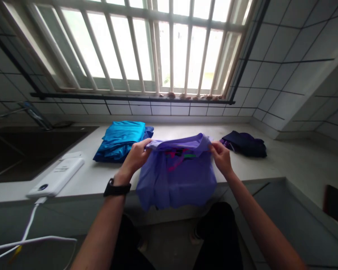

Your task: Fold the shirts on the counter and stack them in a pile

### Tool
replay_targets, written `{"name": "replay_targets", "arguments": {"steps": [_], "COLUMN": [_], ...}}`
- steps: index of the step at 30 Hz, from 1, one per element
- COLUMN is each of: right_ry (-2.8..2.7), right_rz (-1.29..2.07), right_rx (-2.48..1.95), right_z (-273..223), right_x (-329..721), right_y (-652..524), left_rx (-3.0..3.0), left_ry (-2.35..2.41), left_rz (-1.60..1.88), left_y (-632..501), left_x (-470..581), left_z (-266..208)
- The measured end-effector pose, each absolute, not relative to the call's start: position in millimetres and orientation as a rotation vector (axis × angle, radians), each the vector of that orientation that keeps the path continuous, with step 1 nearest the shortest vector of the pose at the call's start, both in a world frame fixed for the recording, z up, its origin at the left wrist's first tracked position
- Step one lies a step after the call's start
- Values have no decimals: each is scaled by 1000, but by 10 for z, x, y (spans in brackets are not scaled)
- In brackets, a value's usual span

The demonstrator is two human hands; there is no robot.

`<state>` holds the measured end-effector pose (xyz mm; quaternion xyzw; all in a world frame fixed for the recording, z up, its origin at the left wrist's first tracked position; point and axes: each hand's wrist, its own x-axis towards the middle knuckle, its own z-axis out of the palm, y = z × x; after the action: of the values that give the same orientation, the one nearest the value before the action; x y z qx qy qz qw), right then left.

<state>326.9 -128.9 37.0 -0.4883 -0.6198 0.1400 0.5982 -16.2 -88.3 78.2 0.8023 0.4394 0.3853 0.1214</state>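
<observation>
A light purple garment, perhaps a shirt, hangs between my hands over the front edge of the counter. My left hand pinches its upper left corner, and my right hand pinches the upper right one. Pink and green marks show on the cloth just below its top fold. Beside my left hand lies a folded stack of shiny blue cloth, bright on top and darker underneath. To the right of my right hand rests a folded dark navy and purple cloth.
A white power bank with a white cable sits at the counter's left front edge. Behind it are a dark sink and a tap. A barred window rises behind the white counter. A dark object lies far right.
</observation>
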Motion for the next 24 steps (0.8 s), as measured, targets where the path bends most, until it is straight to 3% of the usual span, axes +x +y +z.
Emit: {"name": "replay_targets", "arguments": {"steps": [9, 15, 24], "right_ry": [-1826, -1878, -2320], "right_rz": [483, 73, 222], "right_rx": [-1204, -1552, -1866], "right_z": [-82, -67, -63], "right_x": [3330, 3221, 3139], "right_y": [-2528, -2308, -1530], "left_rx": [2454, 2551, 2520], "left_ry": [991, 1092, 1184], "left_rz": [848, 663, 456], "left_y": [-1961, -1861, -1258], "left_x": [-712, -610, -193], "left_z": [-118, -167, -127]}}
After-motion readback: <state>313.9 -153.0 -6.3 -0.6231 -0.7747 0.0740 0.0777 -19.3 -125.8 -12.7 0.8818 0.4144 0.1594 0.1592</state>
